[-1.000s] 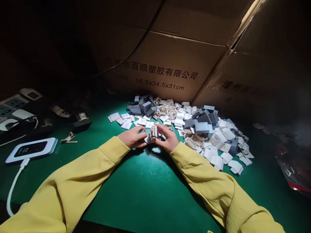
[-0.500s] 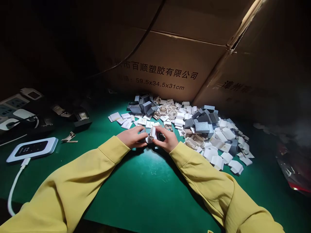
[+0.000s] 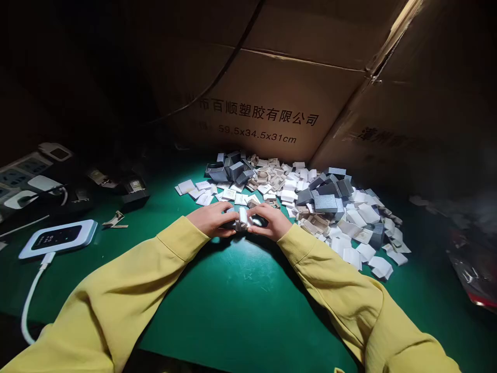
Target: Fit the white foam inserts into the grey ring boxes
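Note:
My left hand [image 3: 212, 219] and my right hand [image 3: 272, 220] meet over the green table, fingers closed around small pieces between them. A white folded paper insert [image 3: 243, 215] stands upright between the fingertips, pinched by my right hand. My left fingers close on a small grey box [image 3: 231, 210], mostly hidden behind them. Just beyond the hands lie white printed cards [image 3: 204, 199] and brown paper inserts [image 3: 272, 178]. Grey boxes [image 3: 326, 203] rest among a heap of white folded paper inserts [image 3: 352, 257] on the right.
Large cardboard cartons [image 3: 267, 83] stand behind the pile, with a black cable [image 3: 221, 72] hanging in front. At left are a white device [image 3: 58, 239] with a cable, a power strip [image 3: 25, 173] and a dark box [image 3: 134, 192]. A clear plastic bag [image 3: 476, 274] lies far right.
The white insert between my hands has turned, its white side now facing me instead of its brownish opening. My right hand has shifted slightly right. The whole view has shifted a little.

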Motion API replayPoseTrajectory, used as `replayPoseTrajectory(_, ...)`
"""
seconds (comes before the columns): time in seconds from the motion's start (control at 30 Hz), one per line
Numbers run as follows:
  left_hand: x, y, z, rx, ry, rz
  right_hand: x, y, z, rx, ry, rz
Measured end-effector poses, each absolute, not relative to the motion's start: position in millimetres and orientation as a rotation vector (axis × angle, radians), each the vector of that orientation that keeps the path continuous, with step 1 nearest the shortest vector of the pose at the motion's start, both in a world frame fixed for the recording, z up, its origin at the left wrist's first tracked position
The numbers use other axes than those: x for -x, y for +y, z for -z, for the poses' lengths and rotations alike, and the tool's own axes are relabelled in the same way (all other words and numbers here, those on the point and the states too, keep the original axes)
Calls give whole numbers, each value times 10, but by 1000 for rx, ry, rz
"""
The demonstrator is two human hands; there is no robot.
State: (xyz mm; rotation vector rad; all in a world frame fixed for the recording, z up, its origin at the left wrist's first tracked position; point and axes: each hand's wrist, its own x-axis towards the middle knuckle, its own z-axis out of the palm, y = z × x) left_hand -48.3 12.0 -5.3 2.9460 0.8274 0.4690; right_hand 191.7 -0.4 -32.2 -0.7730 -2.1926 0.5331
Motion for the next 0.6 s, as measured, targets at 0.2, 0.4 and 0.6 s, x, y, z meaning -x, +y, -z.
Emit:
replayPoseTrajectory(0.2,482,130,94,-2954,776,-562,-1930,5,357,589,-2324,-247)
replayPoseTrajectory(0.4,464,117,79,-2888,800,-566,-1943,-4,360,542,-2385,24)
replayPoseTrajectory(0.6,456,114,89,-2867,762,-634,-1923,-90,294,542,-2385,275)
